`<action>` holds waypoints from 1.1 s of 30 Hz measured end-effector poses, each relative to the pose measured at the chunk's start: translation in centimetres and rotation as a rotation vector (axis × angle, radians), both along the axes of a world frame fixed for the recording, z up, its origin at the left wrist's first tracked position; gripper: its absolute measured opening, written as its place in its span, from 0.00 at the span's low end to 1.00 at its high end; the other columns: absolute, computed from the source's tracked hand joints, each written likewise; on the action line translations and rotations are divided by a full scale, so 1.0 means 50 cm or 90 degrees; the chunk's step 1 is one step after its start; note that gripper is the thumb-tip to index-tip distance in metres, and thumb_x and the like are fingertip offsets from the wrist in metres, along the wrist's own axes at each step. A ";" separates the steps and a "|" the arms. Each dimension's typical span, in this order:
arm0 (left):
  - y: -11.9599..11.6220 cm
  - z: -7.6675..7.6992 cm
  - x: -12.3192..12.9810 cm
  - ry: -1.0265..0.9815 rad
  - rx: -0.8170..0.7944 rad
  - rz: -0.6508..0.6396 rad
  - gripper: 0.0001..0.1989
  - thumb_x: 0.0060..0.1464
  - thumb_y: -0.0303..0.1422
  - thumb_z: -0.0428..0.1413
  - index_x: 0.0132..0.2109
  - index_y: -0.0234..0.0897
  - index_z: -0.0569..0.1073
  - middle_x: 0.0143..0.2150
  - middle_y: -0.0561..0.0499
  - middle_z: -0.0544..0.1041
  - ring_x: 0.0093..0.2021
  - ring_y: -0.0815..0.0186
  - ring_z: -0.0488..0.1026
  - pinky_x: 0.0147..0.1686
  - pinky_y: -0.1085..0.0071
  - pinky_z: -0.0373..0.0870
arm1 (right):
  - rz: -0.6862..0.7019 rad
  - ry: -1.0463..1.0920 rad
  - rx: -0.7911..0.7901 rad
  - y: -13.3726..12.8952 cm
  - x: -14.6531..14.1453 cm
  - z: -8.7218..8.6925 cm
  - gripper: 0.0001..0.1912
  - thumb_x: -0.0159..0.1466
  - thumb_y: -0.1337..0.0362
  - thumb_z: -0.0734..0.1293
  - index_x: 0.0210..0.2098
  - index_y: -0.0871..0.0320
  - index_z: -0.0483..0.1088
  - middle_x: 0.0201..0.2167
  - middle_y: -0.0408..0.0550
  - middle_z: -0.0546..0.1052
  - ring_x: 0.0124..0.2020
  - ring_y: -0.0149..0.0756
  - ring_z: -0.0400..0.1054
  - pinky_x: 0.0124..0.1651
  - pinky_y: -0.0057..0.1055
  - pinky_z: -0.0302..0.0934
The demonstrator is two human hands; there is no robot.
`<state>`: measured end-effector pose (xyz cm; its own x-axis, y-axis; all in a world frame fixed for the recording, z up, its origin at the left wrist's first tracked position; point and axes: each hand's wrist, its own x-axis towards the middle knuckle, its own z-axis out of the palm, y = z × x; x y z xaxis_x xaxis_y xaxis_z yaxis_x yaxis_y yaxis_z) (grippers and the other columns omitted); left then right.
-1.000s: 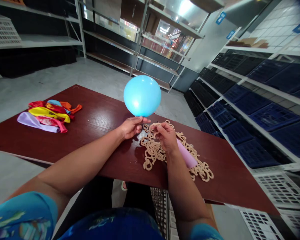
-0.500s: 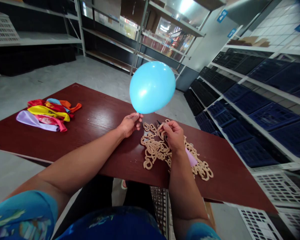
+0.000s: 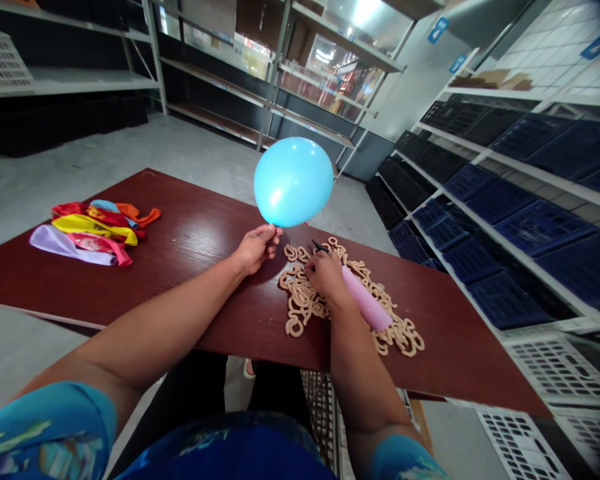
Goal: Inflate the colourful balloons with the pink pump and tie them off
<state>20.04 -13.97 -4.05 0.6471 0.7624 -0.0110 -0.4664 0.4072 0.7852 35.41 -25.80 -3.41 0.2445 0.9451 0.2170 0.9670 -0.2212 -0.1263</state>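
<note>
A light blue inflated balloon [image 3: 293, 181] rises above the dark red table [image 3: 200, 227]; my left hand [image 3: 258, 249] pinches it at the neck. My right hand [image 3: 325, 272] is down on a tangled heap of beige curly strands [image 3: 300, 300], its fingertips hidden among them, so what they hold, if anything, does not show. Beside that hand a pink cylinder [image 3: 367, 300] with a black tip [image 3: 319, 246] lies slanting across the heap.
Several flat balloons [image 3: 93, 230] in purple, yellow, red, orange and blue lie at the table's left. Metal shelves [image 3: 215, 85] stand behind; racks of dark blue crates [image 3: 540, 227] line the right. White crates [image 3: 560, 367] are at lower right.
My right hand has lowered onto the strands and moved left, and more of the pink cylinder shows. The balloon looks slightly smaller and sits a little lower, still in my left hand.
</note>
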 end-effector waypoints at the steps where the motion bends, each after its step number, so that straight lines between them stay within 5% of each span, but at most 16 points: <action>1: 0.000 0.000 0.000 0.000 0.001 -0.001 0.11 0.51 0.38 0.54 0.32 0.32 0.69 0.24 0.54 0.63 0.17 0.77 0.55 0.15 0.78 0.53 | -0.003 0.001 -0.001 0.000 0.000 -0.002 0.05 0.53 0.68 0.62 0.23 0.57 0.69 0.35 0.51 0.71 0.41 0.42 0.57 0.45 0.39 0.50; 5: -0.003 0.005 -0.002 -0.006 -0.005 -0.006 0.10 0.52 0.36 0.53 0.32 0.31 0.68 0.23 0.54 0.63 0.17 0.78 0.55 0.15 0.78 0.52 | -0.005 0.150 0.114 0.003 0.007 0.001 0.04 0.54 0.66 0.62 0.23 0.57 0.66 0.31 0.49 0.71 0.37 0.39 0.61 0.42 0.37 0.53; 9: -0.007 0.013 -0.004 -0.013 -0.026 -0.026 0.09 0.53 0.35 0.53 0.32 0.31 0.68 0.22 0.54 0.63 0.16 0.78 0.54 0.15 0.79 0.51 | -0.098 0.596 0.261 0.007 0.007 0.017 0.08 0.55 0.58 0.62 0.27 0.57 0.64 0.20 0.41 0.68 0.20 0.29 0.57 0.23 0.26 0.50; 12: -0.010 0.017 -0.007 -0.014 -0.042 -0.055 0.09 0.53 0.35 0.53 0.33 0.31 0.69 0.21 0.54 0.65 0.15 0.78 0.55 0.14 0.79 0.52 | -0.089 0.856 0.270 0.009 -0.004 0.027 0.10 0.51 0.57 0.65 0.27 0.57 0.64 0.16 0.38 0.66 0.16 0.25 0.53 0.17 0.23 0.41; 15: -0.017 0.019 -0.006 0.006 -0.047 -0.094 0.09 0.53 0.35 0.52 0.35 0.31 0.69 0.23 0.51 0.70 0.16 0.76 0.60 0.15 0.78 0.56 | -0.061 0.978 0.275 0.012 -0.021 0.030 0.11 0.47 0.59 0.69 0.25 0.58 0.66 0.18 0.39 0.68 0.18 0.25 0.57 0.17 0.22 0.44; 21: -0.050 0.018 0.007 0.061 -0.031 -0.125 0.10 0.53 0.34 0.53 0.37 0.28 0.70 0.34 0.42 0.74 0.21 0.72 0.68 0.17 0.75 0.65 | 0.002 1.006 0.298 0.022 -0.060 0.020 0.10 0.48 0.59 0.70 0.26 0.58 0.68 0.29 0.42 0.73 0.28 0.28 0.64 0.27 0.25 0.56; 25: -0.067 0.016 0.015 0.036 -0.030 -0.133 0.10 0.51 0.34 0.55 0.35 0.29 0.69 0.25 0.48 0.72 0.20 0.71 0.68 0.18 0.75 0.65 | 0.039 0.958 0.338 0.031 -0.082 0.008 0.09 0.49 0.60 0.70 0.26 0.56 0.68 0.28 0.40 0.73 0.29 0.28 0.65 0.33 0.28 0.60; 33: -0.063 0.010 0.018 0.074 0.061 -0.107 0.14 0.48 0.37 0.56 0.25 0.32 0.64 0.18 0.55 0.62 0.16 0.78 0.56 0.15 0.79 0.51 | -0.006 0.943 0.376 0.033 -0.096 0.009 0.16 0.47 0.62 0.71 0.31 0.54 0.61 0.23 0.37 0.71 0.21 0.27 0.64 0.22 0.25 0.59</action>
